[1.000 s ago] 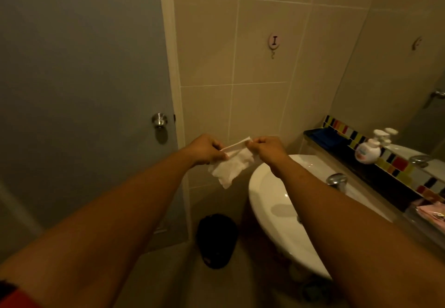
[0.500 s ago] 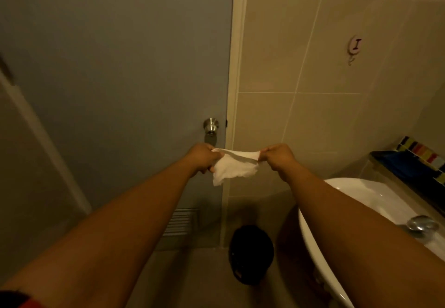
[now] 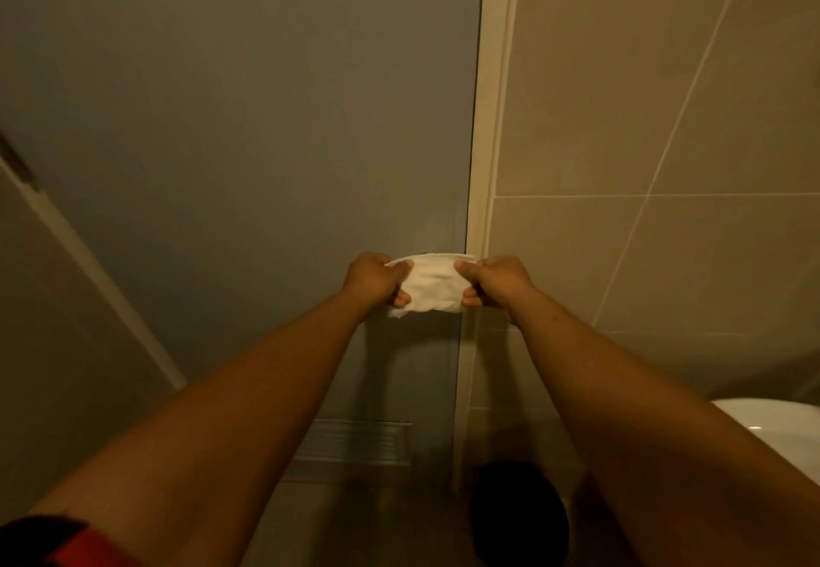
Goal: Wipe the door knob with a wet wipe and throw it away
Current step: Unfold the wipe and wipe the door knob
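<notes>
A white wet wipe (image 3: 432, 285) is stretched between my two hands in front of the grey door (image 3: 248, 131), close to its right edge. My left hand (image 3: 377, 280) pinches the wipe's left side and my right hand (image 3: 492, 280) pinches its right side. The wipe hangs where the door knob was; the knob itself is hidden behind the wipe. A black bin (image 3: 517, 517) stands on the floor below, at the foot of the door frame.
The pale door frame (image 3: 483, 211) runs down beside a beige tiled wall (image 3: 656, 123). A white sink rim (image 3: 785, 422) juts in at the lower right. A vent grille (image 3: 355, 440) sits low in the door.
My view and both hands have moved closer to the door. The wipe, held below the knob half a second ago, now covers the knob and is spread wider.
</notes>
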`<state>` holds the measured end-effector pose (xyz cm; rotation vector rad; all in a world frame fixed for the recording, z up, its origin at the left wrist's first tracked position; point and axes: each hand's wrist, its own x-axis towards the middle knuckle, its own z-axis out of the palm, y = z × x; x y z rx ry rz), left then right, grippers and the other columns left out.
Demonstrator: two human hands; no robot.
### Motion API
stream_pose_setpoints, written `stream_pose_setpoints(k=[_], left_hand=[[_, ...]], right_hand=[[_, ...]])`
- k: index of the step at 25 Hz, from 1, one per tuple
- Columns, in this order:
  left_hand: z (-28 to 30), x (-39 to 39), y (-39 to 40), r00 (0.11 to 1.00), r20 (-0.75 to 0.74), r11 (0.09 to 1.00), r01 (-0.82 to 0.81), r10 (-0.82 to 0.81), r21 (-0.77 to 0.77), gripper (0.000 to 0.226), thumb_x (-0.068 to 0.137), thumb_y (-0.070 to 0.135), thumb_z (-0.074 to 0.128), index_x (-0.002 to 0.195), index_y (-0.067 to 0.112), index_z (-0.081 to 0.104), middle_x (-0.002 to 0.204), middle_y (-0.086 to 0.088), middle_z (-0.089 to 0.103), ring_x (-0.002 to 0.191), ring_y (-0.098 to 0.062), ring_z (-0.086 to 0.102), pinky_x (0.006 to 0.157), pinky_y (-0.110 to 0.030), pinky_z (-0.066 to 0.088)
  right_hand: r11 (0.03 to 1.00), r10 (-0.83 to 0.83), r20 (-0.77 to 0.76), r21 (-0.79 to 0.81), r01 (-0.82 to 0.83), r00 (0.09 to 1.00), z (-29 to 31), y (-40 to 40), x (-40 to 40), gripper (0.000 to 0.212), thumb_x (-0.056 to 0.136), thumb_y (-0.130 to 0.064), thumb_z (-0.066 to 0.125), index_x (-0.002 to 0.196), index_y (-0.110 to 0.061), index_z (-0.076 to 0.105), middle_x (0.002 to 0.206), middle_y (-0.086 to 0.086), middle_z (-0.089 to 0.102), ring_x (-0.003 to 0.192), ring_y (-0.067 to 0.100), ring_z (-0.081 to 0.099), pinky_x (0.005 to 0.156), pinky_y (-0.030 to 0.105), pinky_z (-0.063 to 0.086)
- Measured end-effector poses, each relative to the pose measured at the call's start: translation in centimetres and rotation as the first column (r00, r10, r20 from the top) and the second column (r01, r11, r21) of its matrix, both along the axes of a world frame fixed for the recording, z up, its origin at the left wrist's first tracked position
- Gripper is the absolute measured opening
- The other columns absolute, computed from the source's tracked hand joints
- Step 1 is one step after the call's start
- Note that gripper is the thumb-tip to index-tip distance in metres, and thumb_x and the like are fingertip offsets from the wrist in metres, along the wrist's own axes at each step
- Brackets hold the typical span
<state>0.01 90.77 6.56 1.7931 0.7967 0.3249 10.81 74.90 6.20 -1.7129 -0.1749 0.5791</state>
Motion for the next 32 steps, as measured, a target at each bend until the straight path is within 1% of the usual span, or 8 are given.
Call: stream_pose_setpoints(k=[4, 10, 14, 17, 19, 24, 29, 32], left_hand=[[-1.5, 2.2, 1.2, 1.0, -0.028, 1.0, -0.011, 0.011, 0.015, 0.024, 0.086, 0.012, 0.067, 0.105, -0.003, 0.063, 0.073, -0.022, 0.067, 0.051, -0.024, 0.063, 0.063, -0.039, 0.06], [-3.7, 4.4, 3.4, 0.997, -0.031, 0.997, -0.076, 0.076, -0.013, 0.035, 0.084, 0.016, 0.072, 0.111, -0.005, 0.064, 0.082, -0.024, 0.068, 0.051, -0.022, 0.062, 0.061, -0.038, 0.061], [-5.9, 4.6, 2.9, 0.994, 0.004, 0.992, -0.107, 0.108, -0.067, 0.035, 0.083, 0.02, 0.073, 0.11, -0.002, 0.069, 0.101, -0.025, 0.073, 0.073, -0.03, 0.072, 0.072, -0.045, 0.063], [-6.1, 4.6, 2.5, 0.995, 0.05, 0.99, -0.08, 0.086, -0.113, 0.019, 0.083, 0.017, 0.072, 0.094, 0.002, 0.068, 0.099, -0.029, 0.072, 0.065, -0.031, 0.068, 0.068, -0.04, 0.061], [-6.3, 4.5, 2.9, 0.994, 0.091, 0.998, -0.067, 0.067, -0.003, 0.013, 0.081, 0.015, 0.073, 0.078, 0.012, 0.06, 0.096, -0.026, 0.07, 0.071, -0.032, 0.065, 0.071, -0.038, 0.058], [-6.3, 3.2, 4.8, 0.992, 0.124, 0.941, -0.009, -0.035, 0.338, 0.029, 0.07, 0.015, 0.079, 0.083, 0.013, 0.053, 0.092, -0.004, 0.052, 0.064, -0.016, 0.049, 0.058, -0.02, 0.041], [-3.7, 2.5, 6.8, 0.967, 0.091, 0.756, 0.125, -0.237, 0.642, 0.018, 0.08, 0.011, 0.063, 0.094, 0.02, 0.058, 0.102, 0.0, 0.054, 0.083, -0.019, 0.059, 0.068, -0.024, 0.048], [-0.4, 3.1, 8.3, 0.912, -0.04, 0.399, 0.218, -0.408, 0.891, 0.014, 0.089, 0.021, 0.058, 0.102, 0.017, 0.064, 0.103, -0.003, 0.057, 0.09, -0.018, 0.057, 0.073, -0.026, 0.045]], right_hand=[[0.995, -0.078, 0.015, -0.063, 0.078, 0.997, -2.3, 2.2, 2.6, 0.039, 0.085, -0.024, 0.072, 0.112, 0.003, 0.065, 0.071, 0.016, 0.064, 0.054, 0.022, 0.061, 0.065, 0.039, 0.062], [0.971, -0.219, -0.055, -0.112, 0.212, 0.974, -5.2, 4.5, 3.7, 0.041, 0.079, -0.03, 0.076, 0.102, 0.003, 0.069, 0.073, 0.017, 0.066, 0.046, 0.022, 0.056, 0.052, 0.031, 0.052], [0.95, -0.292, -0.046, -0.131, 0.284, 0.955, -6.4, 6.5, 2.3, 0.043, 0.078, -0.031, 0.077, 0.107, 0.0, 0.07, 0.097, 0.016, 0.072, 0.079, 0.029, 0.07, 0.065, 0.029, 0.053], [0.898, -0.431, 0.07, -0.058, 0.435, 0.899, -5.9, 7.4, 0.5, 0.032, 0.085, -0.019, 0.071, 0.112, -0.005, 0.064, 0.114, 0.012, 0.067, 0.096, 0.027, 0.066, 0.074, 0.026, 0.055], [0.866, -0.485, 0.226, -0.015, 0.501, 0.845, -5.5, 7.5, -0.7, 0.028, 0.087, -0.011, 0.067, 0.115, -0.01, 0.06, 0.123, 0.01, 0.058, 0.106, 0.025, 0.061, 0.088, 0.026, 0.05], [0.896, -0.233, 0.682, -0.126, 0.425, 0.693, -5.8, 6.5, -2.2, 0.022, 0.092, -0.009, 0.057, 0.111, -0.014, 0.066, 0.114, 0.005, 0.052, 0.105, 0.015, 0.052, 0.089, 0.022, 0.047], [0.953, -0.042, 0.729, -0.176, 0.247, 0.684, -6.3, 7.0, -2.9, 0.029, 0.094, -0.031, 0.055, 0.115, -0.012, 0.064, 0.109, 0.004, 0.061, 0.094, 0.01, 0.056, 0.084, 0.027, 0.053], [0.951, -0.096, 0.698, -0.147, 0.273, 0.71, -6.8, 7.8, -3.2, 0.044, 0.09, -0.046, 0.058, 0.125, -0.019, 0.057, 0.115, 0.001, 0.059, 0.098, 0.01, 0.057, 0.082, 0.021, 0.048]])
